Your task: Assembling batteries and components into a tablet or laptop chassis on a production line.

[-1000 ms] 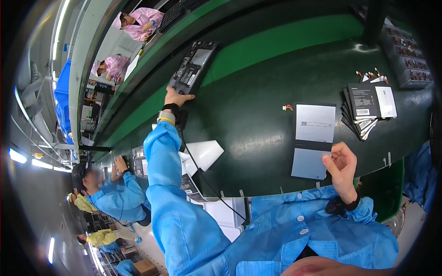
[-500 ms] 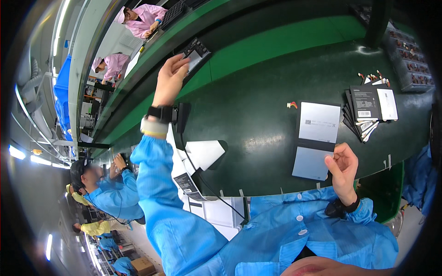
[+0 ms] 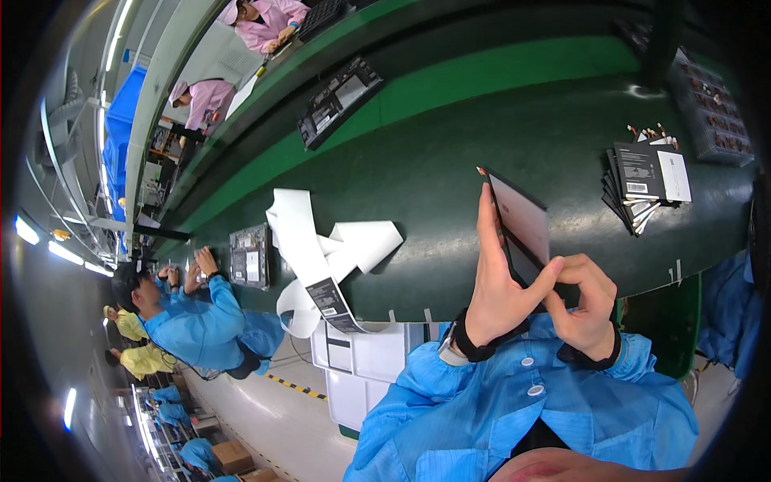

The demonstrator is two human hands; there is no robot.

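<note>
A flat battery pack (image 3: 526,218) with silvery faces and a dark border is tilted up on edge above the green bench, seen at a slant. My left hand (image 3: 499,291) lies along its dark back with the fingers stretched upward, and the thumb is at its near end. My right hand (image 3: 585,299) pinches the near right corner, the fingertips close to my left thumb. A small coloured wire end (image 3: 482,171) shows at the pack's top, by my left fingertips. The pack's back is mostly hidden by my left hand.
At the right lies a fanned stack of battery packs (image 3: 638,173) with wire connectors, near a clear compartment tray (image 3: 715,112). A white label strip (image 3: 301,233) curls over the bench's left part. Open device chassis (image 3: 341,100) sits far left; another chassis (image 3: 250,255) lies near a co-worker (image 3: 181,309).
My left hand has come back from the chassis at the far left to the battery pack. The pack, flat on the bench before, is now raised and tilted between both hands.
</note>
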